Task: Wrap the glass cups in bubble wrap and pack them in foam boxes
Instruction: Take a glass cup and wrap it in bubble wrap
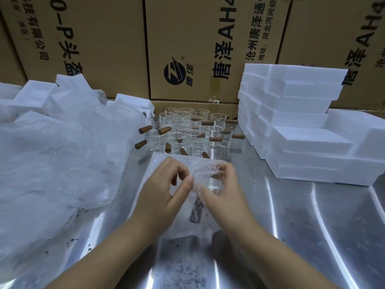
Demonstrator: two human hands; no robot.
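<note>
A glass cup (210, 183) lies on its side in the middle of the counter (312, 226), half rolled in a sheet of bubble wrap (160, 165); its wooden handle (196, 209) points toward the person, under the wrap; the right hand (224, 192) curls round the cup through the wrap, and the left hand (164, 192) pinches the wrap's edge between thumb and forefinger; just beyond stands a cluster of unwrapped glass cups (187, 130); white foam boxes (302, 122) are stacked at the right, a crumpled plastic bag (52, 153) spreads at the left; printed cardboard cartons (198, 49) stand behind.
</note>
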